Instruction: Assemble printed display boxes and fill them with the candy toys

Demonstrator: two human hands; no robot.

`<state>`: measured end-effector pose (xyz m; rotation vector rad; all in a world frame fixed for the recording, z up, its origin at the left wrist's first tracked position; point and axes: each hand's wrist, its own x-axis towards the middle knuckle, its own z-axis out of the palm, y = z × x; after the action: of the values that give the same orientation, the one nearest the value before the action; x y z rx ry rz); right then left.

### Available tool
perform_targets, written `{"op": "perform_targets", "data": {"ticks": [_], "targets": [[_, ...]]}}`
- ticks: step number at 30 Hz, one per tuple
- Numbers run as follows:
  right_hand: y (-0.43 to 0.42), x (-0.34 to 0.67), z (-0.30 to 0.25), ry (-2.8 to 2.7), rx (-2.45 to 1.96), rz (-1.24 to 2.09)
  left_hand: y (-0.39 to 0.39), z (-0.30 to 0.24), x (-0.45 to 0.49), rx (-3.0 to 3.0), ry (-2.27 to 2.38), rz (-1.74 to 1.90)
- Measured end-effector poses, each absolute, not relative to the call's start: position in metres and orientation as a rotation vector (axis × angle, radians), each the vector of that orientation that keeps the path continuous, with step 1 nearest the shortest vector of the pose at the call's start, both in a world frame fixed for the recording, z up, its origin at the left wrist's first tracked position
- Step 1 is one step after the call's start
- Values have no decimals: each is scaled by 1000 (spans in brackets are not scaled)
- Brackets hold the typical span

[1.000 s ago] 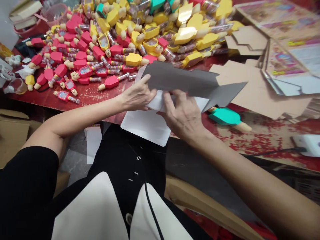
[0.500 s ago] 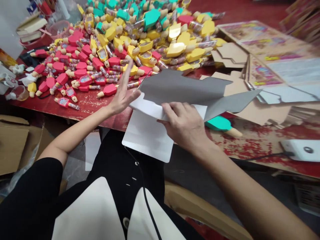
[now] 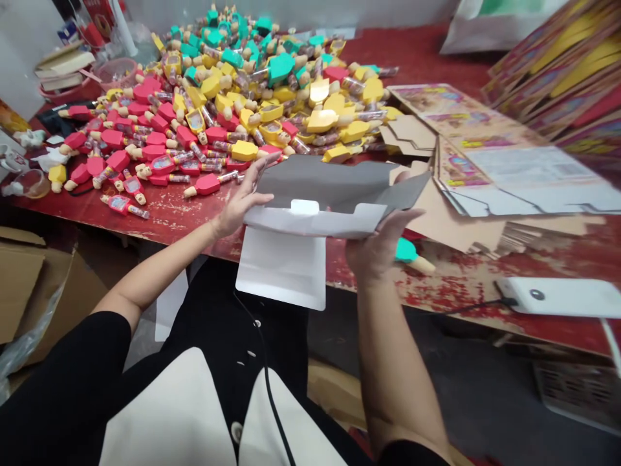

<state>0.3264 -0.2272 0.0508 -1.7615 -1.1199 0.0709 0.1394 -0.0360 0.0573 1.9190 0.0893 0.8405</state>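
A partly folded cardboard box [image 3: 330, 184], grey on one face and white on the other, is held level in front of me at the table edge. Its long white flap [image 3: 284, 265] hangs down toward my lap. My left hand [image 3: 242, 204] grips the box's left end, thumb on the near side. At the right end, my right hand [image 3: 378, 243] is closed round the corner, slightly blurred, with its fingers partly hidden. Just beyond it lies a green paddle-shaped toy [image 3: 405, 250] with a beige end.
Red, yellow and green toys with clear tubes form a large pile [image 3: 233, 110] behind the box. Flat printed cardboard sheets [image 3: 485, 149] are stacked at right, with folded printed boxes [image 3: 567, 71] beyond. A white device [image 3: 563, 296] with a cable lies near the right edge.
My right hand has moved from the middle of the white fold to the box's right end. My left hand has closed on the left end, and the fold now stands more upright.
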Motion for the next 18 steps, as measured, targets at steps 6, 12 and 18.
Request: {"op": "perform_targets", "data": {"ticks": [6,12,18], "targets": [[-234,289,55,-759,-1404,342,-24,63,135,1924,207,1012],[-245,268,54,-341,-1261,409,-21,70,134,1907,183,927],[-237,280,37,-341,-1338,285,-46,61,132,1621,273,982]]}}
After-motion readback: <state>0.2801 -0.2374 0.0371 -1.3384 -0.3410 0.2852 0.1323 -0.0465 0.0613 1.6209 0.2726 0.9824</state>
